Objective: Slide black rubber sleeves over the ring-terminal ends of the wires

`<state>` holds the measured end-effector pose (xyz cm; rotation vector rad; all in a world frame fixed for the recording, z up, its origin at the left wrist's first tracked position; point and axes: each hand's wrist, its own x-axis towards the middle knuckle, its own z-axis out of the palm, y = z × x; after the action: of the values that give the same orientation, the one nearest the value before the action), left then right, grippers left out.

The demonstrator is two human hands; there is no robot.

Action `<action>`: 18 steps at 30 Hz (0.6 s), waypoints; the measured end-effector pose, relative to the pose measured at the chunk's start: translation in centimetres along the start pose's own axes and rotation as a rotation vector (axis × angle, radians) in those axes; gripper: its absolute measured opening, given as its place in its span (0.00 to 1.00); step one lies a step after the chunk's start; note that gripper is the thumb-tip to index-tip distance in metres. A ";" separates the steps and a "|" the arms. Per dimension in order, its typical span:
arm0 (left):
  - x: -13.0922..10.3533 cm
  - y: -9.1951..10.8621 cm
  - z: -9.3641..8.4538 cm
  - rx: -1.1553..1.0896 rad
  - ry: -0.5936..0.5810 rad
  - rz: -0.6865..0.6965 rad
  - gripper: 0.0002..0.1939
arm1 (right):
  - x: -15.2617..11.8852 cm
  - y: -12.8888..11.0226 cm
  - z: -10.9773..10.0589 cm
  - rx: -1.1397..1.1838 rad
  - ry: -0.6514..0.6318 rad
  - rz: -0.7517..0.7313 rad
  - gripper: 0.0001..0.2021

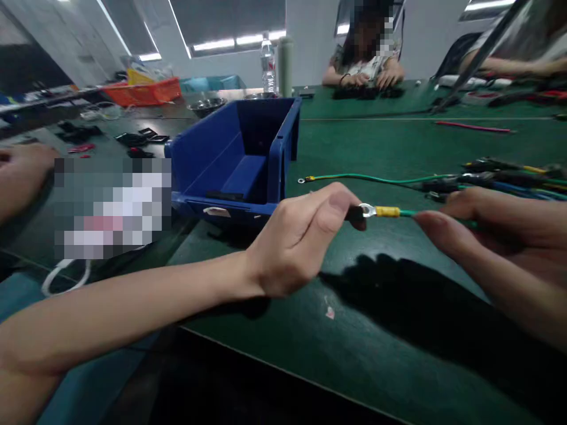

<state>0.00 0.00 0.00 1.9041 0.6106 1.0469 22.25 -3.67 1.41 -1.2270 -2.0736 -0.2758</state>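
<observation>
Keep the green wire (406, 213) straight between your hands, with its ring terminal (368, 208) facing you so the eye stays readable; a light pinch should be enough, since squeezing or twisting could strain the joint at the yellow sleeve (387, 211). Your right hand (522, 265) is nearly closed, thumb against the fingers, pinching the wire just behind that sleeve. Your left forearm reaches in from the lower left, and the left hand (301, 242) is curled almost shut, its thumb and forefinger pinching what looks like a small dark piece (355, 213) right at the ring (whether you also grip the ring's rim, I cannot tell). Both hands are raised over the green tabletop (283, 348). Beyond them lie a second ringed wire (376, 178), the cable bundle (500, 176) and the blue bin (199, 153).
</observation>
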 end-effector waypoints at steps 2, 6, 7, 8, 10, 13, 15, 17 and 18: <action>0.0 -0.1 0.1 -0.003 0.039 0.005 0.18 | 0.2 0.0 0.1 0.002 0.015 -0.013 0.23; 0.0 -0.3 0.2 -0.016 0.095 0.088 0.14 | 0.3 0.0 0.1 -0.029 0.040 0.017 0.23; 0.0 -0.3 0.1 -0.015 0.098 0.112 0.14 | 0.2 0.1 0.0 -0.041 0.049 0.032 0.24; 0.0 -0.4 0.1 -0.011 0.095 0.130 0.13 | 0.2 0.1 0.0 -0.051 0.056 0.044 0.25; 0.0 -0.8 0.0 -0.004 0.082 0.151 0.12 | 0.2 0.1 0.0 -0.060 0.069 0.051 0.25; 0.2 -1.5 0.0 -0.005 0.056 0.162 0.11 | 0.3 0.1 0.2 -0.057 0.078 0.010 0.25; 0.3 -2.0 -0.1 0.002 0.038 0.165 0.10 | 0.4 0.1 0.4 -0.059 0.080 -0.031 0.24; 0.4 -2.3 -0.1 0.032 0.040 0.179 0.11 | 0.5 0.1 0.6 -0.072 0.071 -0.057 0.22; 0.5 -2.5 -0.1 0.055 0.048 0.190 0.11 | 0.5 0.1 0.6 -0.078 0.068 -0.065 0.22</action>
<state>0.12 1.69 -1.86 2.0197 0.4972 1.2098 21.92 -2.99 1.25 -1.1807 -2.0637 -0.4261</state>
